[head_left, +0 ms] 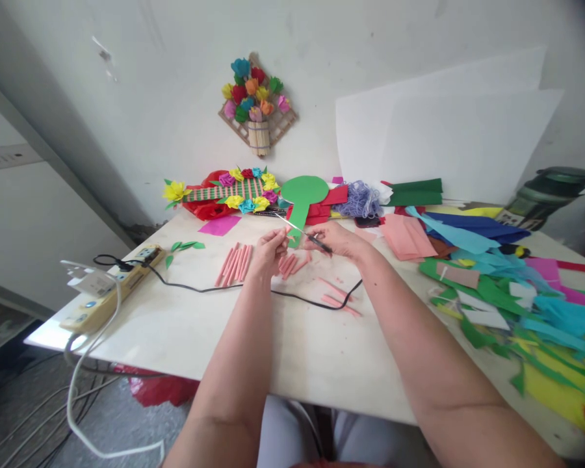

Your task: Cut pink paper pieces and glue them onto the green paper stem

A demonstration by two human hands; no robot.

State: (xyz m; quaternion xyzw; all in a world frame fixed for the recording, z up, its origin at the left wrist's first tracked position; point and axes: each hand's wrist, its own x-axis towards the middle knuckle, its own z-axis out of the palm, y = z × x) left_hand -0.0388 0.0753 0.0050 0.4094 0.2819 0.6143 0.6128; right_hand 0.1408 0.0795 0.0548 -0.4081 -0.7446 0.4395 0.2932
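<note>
My right hand [336, 241] is closed around the dark handles of a pair of scissors [296, 227], whose metal blades point up and to the left. Close by, my left hand [272, 249] pinches a small pink paper piece [290, 238] beside the blades; the fingers cover most of it. A row of pink paper rolls [234, 265] lies left of my left wrist. More short pink rolls [292, 265] sit below the hands, and a few thin pink strips [340, 300] lie nearer to me. Behind the hands is a green paper cutout [305, 190] with a round head and a stem.
A flower-trimmed stick craft [229, 190] and purple yarn [359, 199] line the wall. Coloured paper scraps [517, 312] cover the right side, near a dark bottle [541, 195]. A black cable [190, 286] crosses the table from a power strip [112, 286].
</note>
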